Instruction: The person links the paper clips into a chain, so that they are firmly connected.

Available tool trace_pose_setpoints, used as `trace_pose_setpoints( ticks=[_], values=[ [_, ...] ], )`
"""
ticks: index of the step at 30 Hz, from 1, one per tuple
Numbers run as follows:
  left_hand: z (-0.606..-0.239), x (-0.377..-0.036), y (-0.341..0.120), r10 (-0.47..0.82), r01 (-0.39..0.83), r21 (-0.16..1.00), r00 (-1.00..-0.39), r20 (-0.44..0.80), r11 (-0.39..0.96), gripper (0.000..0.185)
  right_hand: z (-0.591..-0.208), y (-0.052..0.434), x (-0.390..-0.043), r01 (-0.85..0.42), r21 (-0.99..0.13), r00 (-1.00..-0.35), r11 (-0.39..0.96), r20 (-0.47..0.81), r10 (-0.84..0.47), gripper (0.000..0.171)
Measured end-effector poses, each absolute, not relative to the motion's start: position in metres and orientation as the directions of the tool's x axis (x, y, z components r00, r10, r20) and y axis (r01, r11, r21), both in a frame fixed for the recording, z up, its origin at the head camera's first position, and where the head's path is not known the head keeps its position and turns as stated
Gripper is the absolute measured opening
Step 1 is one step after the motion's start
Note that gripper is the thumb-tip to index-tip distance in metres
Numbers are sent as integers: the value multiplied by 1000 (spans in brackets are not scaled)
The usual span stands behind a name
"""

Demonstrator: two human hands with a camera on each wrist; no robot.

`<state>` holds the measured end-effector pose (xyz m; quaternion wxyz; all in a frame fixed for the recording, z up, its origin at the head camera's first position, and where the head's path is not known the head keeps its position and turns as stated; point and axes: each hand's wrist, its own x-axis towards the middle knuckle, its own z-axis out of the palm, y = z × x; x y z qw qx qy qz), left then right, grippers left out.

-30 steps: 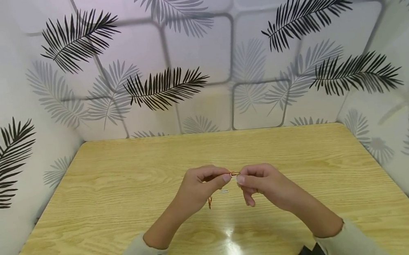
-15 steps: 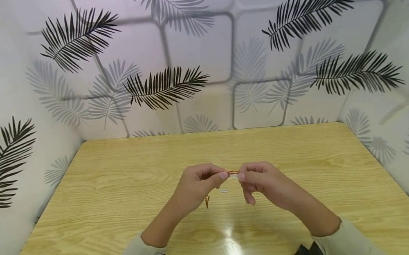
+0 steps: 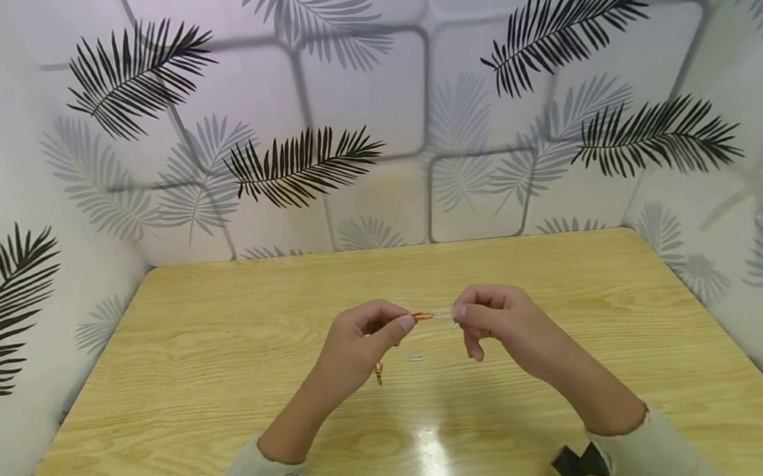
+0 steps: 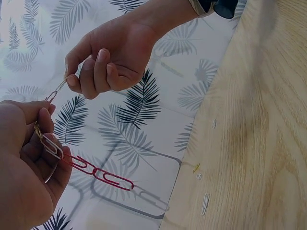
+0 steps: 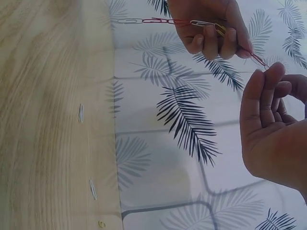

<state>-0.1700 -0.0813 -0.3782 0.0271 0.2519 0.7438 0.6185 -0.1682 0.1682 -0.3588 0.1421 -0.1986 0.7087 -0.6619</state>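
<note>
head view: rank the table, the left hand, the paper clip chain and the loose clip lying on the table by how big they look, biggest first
1. table
2. left hand
3. paper clip chain, though much of it is hidden in the hand
4. loose clip, smallest, a tiny pale sliver on the wood
</note>
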Motion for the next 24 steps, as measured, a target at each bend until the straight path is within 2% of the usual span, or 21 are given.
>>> trace_pose_setpoints(
  ticks=[5,13,19,24],
  values=[
    [-378,-170,-83,451,313,947,-857,249,72,15,-353,169,-166,-140,-986,-895,93,85,-438,15],
    [-371,-167,-83,527,263,965,-823,211,24,23,-339,162,-158,-240,-931,-904,275,111,-413,16],
    [-368,-162,-74,560,267,964,-798,223,-3,21,-329,166,-155,-327,-894,-874,305,164,-457,13],
    [-367,-153,-65,638,238,971,-751,171,20,25,-320,182,-155,-412,-847,-811,337,172,-560,13]
  ],
)
